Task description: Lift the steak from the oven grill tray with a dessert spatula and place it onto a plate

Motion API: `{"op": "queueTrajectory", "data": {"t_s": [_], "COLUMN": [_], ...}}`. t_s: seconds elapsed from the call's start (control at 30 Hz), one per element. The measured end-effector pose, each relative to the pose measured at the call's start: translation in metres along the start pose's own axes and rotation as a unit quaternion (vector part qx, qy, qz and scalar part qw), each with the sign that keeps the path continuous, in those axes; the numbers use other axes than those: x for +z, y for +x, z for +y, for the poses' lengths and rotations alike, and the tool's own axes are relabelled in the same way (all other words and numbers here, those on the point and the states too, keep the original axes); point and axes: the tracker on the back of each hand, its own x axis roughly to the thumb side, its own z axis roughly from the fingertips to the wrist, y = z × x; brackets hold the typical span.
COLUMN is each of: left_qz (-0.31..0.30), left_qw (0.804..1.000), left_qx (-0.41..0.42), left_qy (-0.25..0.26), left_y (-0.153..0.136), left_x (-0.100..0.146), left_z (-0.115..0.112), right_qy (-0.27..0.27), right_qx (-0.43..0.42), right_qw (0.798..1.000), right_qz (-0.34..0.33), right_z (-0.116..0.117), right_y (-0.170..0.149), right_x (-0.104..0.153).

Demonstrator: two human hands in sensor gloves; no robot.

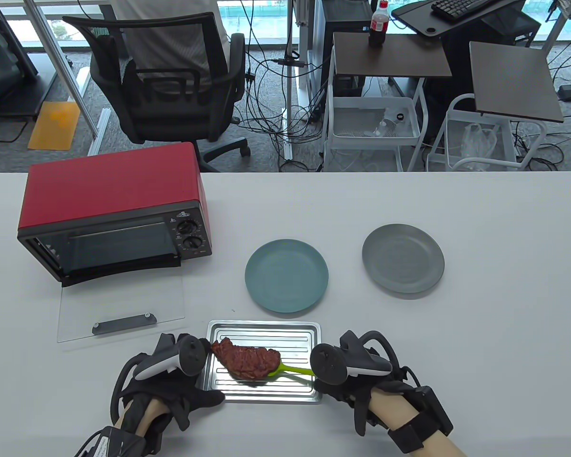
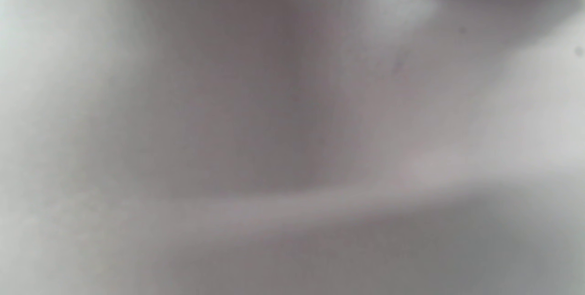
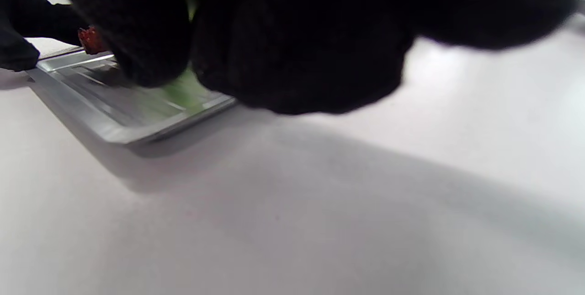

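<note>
Lower centre of the table view: steak [image 1: 245, 360] on green spatula [image 1: 290, 369], over grill tray [image 1: 290, 333], ready for lifting. Right hand [image 1: 345, 369] clasping the handle; left hand [image 1: 171, 376] bracing the tray's left edge, finger state unclear.

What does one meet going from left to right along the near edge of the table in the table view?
left hand → steak on the oven grill tray → green dessert spatula → right hand
</note>
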Motion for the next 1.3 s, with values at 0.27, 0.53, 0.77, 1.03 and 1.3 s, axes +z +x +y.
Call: {"op": "queueTrajectory", "data": {"t_s": [0.27,0.53,0.77,1.03,1.3], "left_qz": [0.0,0.0,0.0,-0.001,-0.001], "left_qw": [1.0,1.0,1.0,1.0,1.0], "left_qx": [0.0,0.0,0.0,-0.001,0.0], "left_qy": [0.0,0.0,0.0,-0.002,-0.002], "left_y": [0.0,0.0,0.0,0.0,0.0], "left_x": [0.0,0.0,0.0,0.0,0.0], "left_z": [0.0,0.0,0.0,0.0,0.0], "right_qy": [-0.014,-0.075,-0.097,-0.118,-0.112], "right_qx": [-0.011,0.003,-0.014,-0.031,-0.062], "right_qw": [1.0,0.997,0.995,0.993,0.992], "right_qz": [-0.001,0.006,0.006,-0.001,0.003], "right_z": [0.002,0.006,0.007,0.01,0.01], "right_y": [0.009,0.01,0.01,0.008,0.004], "right_x": [-0.01,-0.012,-0.012,-0.01,-0.01]}}
